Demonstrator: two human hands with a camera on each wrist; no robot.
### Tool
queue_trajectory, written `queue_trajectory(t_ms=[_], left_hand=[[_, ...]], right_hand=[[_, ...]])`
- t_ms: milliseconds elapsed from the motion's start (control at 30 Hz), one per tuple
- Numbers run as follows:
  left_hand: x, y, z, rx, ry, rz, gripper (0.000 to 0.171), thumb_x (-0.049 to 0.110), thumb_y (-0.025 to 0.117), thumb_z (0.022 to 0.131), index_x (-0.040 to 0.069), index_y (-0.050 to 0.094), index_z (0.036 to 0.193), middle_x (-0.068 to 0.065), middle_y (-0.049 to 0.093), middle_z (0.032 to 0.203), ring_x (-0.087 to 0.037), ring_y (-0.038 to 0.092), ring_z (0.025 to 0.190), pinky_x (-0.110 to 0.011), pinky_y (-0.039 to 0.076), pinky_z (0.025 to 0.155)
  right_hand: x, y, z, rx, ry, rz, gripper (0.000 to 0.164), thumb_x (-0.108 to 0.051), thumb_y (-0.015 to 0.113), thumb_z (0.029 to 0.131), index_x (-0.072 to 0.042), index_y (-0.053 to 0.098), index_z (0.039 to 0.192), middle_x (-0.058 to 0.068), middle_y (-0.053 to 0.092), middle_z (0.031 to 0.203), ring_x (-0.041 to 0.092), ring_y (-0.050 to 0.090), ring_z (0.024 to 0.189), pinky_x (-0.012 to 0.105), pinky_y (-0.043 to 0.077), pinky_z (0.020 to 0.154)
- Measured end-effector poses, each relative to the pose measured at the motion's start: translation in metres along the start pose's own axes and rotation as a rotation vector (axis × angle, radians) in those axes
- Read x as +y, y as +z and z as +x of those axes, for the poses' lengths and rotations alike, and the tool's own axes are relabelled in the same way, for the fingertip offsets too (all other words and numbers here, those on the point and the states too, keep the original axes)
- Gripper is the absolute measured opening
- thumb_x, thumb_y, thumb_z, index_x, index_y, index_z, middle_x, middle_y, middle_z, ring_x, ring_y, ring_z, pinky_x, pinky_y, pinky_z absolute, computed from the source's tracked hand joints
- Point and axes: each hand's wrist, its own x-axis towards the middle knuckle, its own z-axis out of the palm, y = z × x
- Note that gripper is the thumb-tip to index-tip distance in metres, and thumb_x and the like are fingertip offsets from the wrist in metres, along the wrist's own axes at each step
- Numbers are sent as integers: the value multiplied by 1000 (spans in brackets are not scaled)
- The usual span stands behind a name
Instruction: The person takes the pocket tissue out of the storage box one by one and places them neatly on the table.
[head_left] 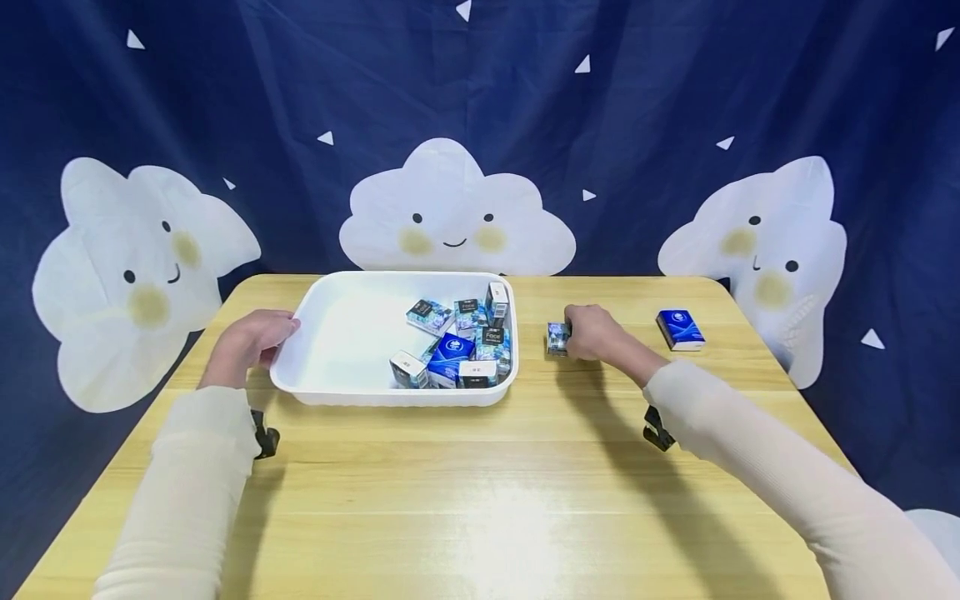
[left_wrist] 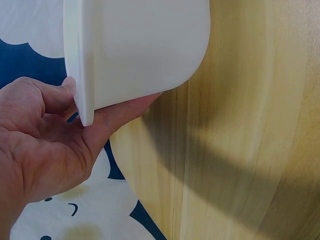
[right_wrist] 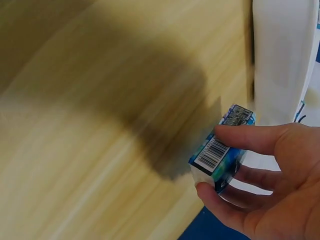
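Observation:
A white plastic tray (head_left: 337, 333) stands on the table, several small tissue packs gathered in its right half. At the tray's left end my left hand (head_left: 258, 337) grips the rim, thumb on the outer lip and fingers under the wall, as the left wrist view shows (left_wrist: 55, 135). Right of the tray, my right hand (head_left: 596, 333) pinches a small patterned tissue pack (right_wrist: 220, 150) between thumb and fingers. Its barcode side faces the right wrist camera. Among the packs in the tray, a plain blue one (head_left: 452, 357) lies over others, partly hiding them.
Another blue tissue pack (head_left: 680, 330) lies on the wooden table (head_left: 450, 475), to the right of my right hand. Behind the table hangs a dark blue curtain (head_left: 285, 100) with white clouds. A black wrist device (head_left: 658, 429) shows under the right sleeve.

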Motion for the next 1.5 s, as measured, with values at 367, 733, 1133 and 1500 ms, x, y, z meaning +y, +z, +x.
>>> queue_trajectory(t_ms=[367,733,1133,1500], left_hand=[[1,0,-1,1,-11,-1,55,24,25,110,0,19,160,-24,42,139,-29,55,107,-29,52,77],[1,1,3,-2,-15,-5,56,25,24,110,2,16,161,-24,40,142,-30,53,110,-29,51,78],[-1,2,4,-3,-23,-14,56,24,23,110,1,17,161,-25,39,144,-31,52,113,-30,51,81],[-4,1,6,24,-27,-30,52,25,25,111,1,26,157,-20,43,130,-31,50,107,-31,47,78]], right_hand=[[4,12,-2,-32,-6,0,34,-1,72,75,-1,59,106,14,63,95,27,53,83,35,45,68],[-5,-12,0,-235,75,1,84,-23,78,89,4,32,154,28,48,147,47,46,134,51,49,100],[-16,-8,8,-199,122,-91,55,-47,53,104,-17,47,58,-3,38,56,17,44,60,38,46,79],[-14,-2,11,-203,101,-95,38,-41,74,91,-8,60,77,4,54,75,20,50,75,34,48,73]])
